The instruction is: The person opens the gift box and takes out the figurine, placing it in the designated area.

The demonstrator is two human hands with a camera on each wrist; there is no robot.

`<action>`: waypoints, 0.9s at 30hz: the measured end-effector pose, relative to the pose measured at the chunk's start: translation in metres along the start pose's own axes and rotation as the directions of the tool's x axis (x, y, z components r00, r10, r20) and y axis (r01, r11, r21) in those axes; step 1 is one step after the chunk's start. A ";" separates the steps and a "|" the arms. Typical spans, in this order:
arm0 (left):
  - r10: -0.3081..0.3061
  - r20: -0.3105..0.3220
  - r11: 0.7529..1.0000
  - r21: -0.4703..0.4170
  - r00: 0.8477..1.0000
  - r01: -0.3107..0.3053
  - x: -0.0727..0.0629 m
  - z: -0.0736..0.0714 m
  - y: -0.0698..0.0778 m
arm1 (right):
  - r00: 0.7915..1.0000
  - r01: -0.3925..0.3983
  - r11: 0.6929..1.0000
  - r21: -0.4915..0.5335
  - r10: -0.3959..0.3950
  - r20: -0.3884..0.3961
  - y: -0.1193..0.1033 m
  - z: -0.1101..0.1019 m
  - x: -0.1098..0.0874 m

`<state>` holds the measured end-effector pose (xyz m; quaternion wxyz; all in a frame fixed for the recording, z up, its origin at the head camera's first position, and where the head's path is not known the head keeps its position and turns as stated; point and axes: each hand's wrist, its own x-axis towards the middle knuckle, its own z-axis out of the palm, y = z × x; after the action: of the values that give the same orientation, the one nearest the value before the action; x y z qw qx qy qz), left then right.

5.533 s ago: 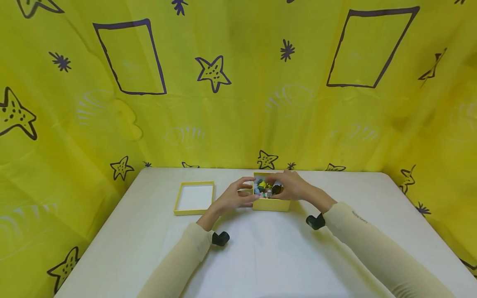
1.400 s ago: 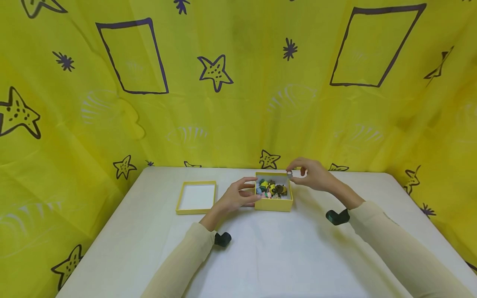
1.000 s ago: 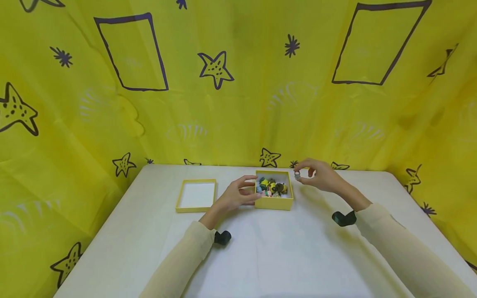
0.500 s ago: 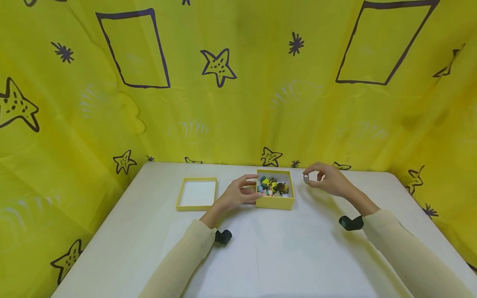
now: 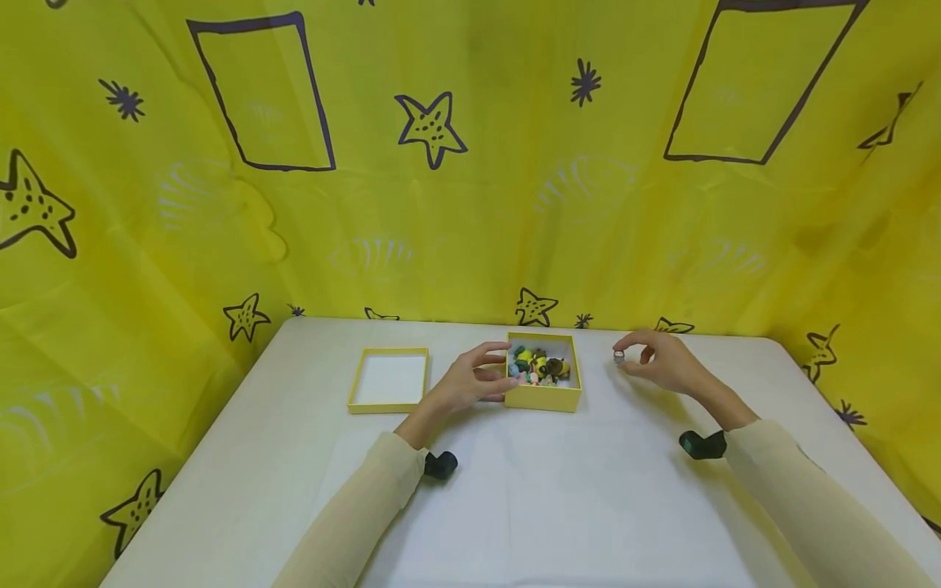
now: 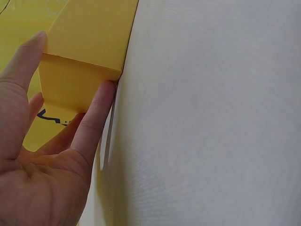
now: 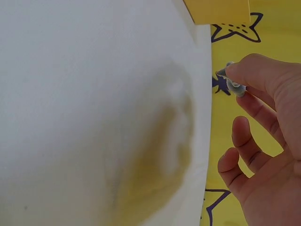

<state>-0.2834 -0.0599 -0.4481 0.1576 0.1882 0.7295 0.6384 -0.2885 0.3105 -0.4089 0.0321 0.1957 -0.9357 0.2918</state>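
Note:
An open yellow box (image 5: 544, 398) stands on the table with several small coloured toy figurines (image 5: 540, 365) inside. Against its left side my left hand (image 5: 461, 385) rests, fingers spread and fairly straight; in the left wrist view the fingertips (image 6: 107, 89) touch the box's end wall. To the right of the box, my right hand (image 5: 665, 365) pinches a small grey-and-white figurine (image 5: 619, 357) between thumb and fingertip. The right wrist view shows this figurine (image 7: 237, 88) partly covered by the thumb, with other fingers loosely curled.
Left of the box lies a shallow yellow-rimmed lid (image 5: 388, 380), its white inside facing up. The white table (image 5: 470, 506) ends at a yellow curtain (image 5: 470, 220) with starfish drawings behind and at both sides.
My right hand has lifted the grey figurine out of the box and carried it rightward, lowering slightly toward the table. My left hand stays at the box. The head view has tilted a little.

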 end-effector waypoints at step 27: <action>0.008 0.016 1.000 -0.013 1.000 -0.008 0.000 -0.001 0.000 | 0.992 -0.100 0.995 0.027 0.097 0.074 0.023 0.008 -0.004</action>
<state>-0.2834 -0.0605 -0.4477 0.1618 0.1952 0.7233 0.6423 -0.2931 0.3254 -0.4283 -0.0195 0.1603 -0.9401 0.3001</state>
